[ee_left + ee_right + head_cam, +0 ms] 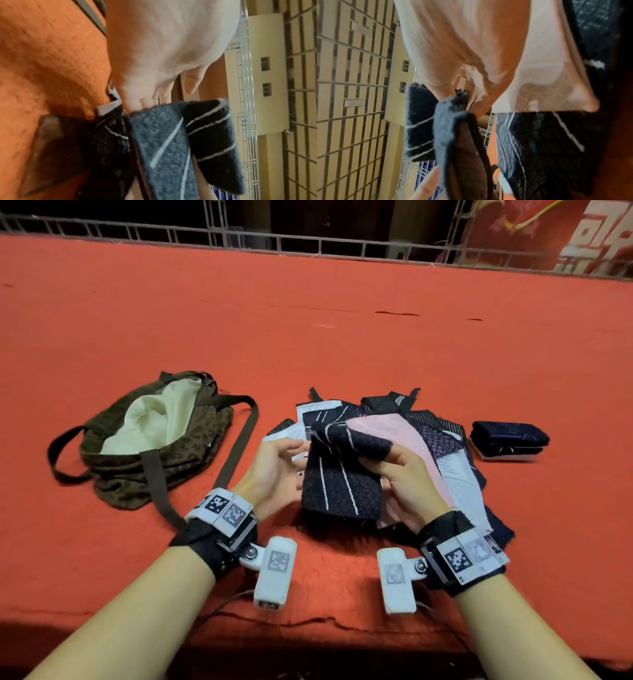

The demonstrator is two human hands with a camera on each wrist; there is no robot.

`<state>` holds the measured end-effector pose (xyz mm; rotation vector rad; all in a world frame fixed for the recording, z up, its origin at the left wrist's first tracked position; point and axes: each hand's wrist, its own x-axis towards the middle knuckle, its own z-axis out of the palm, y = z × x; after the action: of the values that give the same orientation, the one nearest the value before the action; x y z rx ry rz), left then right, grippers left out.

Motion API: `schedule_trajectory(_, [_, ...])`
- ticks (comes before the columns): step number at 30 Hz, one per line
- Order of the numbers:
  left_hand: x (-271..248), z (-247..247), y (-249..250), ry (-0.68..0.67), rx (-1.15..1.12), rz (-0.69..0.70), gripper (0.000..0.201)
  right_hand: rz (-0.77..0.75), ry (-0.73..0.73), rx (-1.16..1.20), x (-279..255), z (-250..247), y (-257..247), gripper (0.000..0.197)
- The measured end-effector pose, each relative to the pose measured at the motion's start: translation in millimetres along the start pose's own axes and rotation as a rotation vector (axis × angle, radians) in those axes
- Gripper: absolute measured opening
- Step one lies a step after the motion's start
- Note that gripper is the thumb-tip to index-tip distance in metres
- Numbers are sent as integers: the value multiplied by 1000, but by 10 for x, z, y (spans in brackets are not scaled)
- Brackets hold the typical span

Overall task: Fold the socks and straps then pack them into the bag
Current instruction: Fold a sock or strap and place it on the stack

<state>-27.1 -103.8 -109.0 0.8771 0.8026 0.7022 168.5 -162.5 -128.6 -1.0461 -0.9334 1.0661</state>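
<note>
Both forearms reach in from six o'clock, each wrist wrapped in a black band carrying a white camera block. The left hand [274, 474] is turned palm toward the centre, its fingers [291, 445] loosely spread and touching the left edge of the dark striped sock [342, 474]; they lie fairly straight and do not close round it. In the left wrist view the fingertips [135, 104] meet the sock's [163, 142] upper edge. The right hand [407, 484], at three o'clock of the sock, grasps it: thumb and fingers curl over the folded top part, which bends over toward three o'clock, while the lower part hangs down above the red cloth surface [308, 320].

Just behind the hands, toward twelve o'clock, lies the heap of socks and straps [428, 433], a pink piece [394, 426] on top, dark and white pieces fanned beneath it. At three o'clock of the heap, apart from it, sits a folded dark stack [508, 440]. At nine o'clock the leopard-print bag [154, 440] lies open, pale lining showing, its straps splayed on the cloth. A metal railing [308, 244] runs along the far edge.
</note>
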Motion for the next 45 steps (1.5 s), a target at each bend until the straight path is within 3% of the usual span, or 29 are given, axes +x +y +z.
schedule_trajectory(2, [36, -23, 14, -15, 42, -63, 60, -34, -20, -63, 12, -35, -22, 34])
schedule_trajectory(3, [52, -9, 37, -29, 75, -61, 64, -45, -40, -115, 25, -45, -47, 33])
schedule_trajectory(6, [38, 65, 88, -47, 173, -31, 36, 3, -108, -184, 37, -44, -134, 31])
schedule_trajectory(8, [48, 87, 124, -74, 163, -16, 39, 76, -129, -66, 39, -31, -215, 39])
schedule_trajectory(11, [78, 102, 162, 18, 106, 72, 41, 195, -103, 176, 42, -21, -313, 46])
schedule_trajectory(15, [82, 177, 153, 18, 126, 169, 36, 301, -191, -128, 57, -36, -303, 36])
schedule_trajectory(19, [86, 204, 163, 42, 114, 192, 33, 221, -163, -190, 107, -76, -296, 34])
schedule_trajectory(23, [63, 266, 175, -15, 256, 69, 26, 158, -89, -136, 116, -144, -304, 39])
schedule_trajectory(28, [222, 441, 191, 148, 344, 203, 15, 194, -22, -121, 135, -214, -432, 23])
schedule_trajectory(31, [348, 704, 255, 127, 322, 198, 13, 203, -23, -107, 155, -424, -639, 21])
schedule_trajectory(34, [558, 1126, 359, 92, 366, 163, 8, 165, 86, -187, 219, -806, -889, 20])
schedule_trajectory(38, [1002, 1838, 399, 69, 376, 169, 26, 130, 298, -236, 374, -1398, -1229, 36])
schedule_trajectory(40, [1229, 2211, 373, 26, 393, 151, 14, 106, 402, -253, 450, -1691, -1396, 42])
schedule_trajectory(45, [1832, 2953, 224, 7, 385, 144, 16, 69, 597, -366, 778, -2454, -1572, 25])
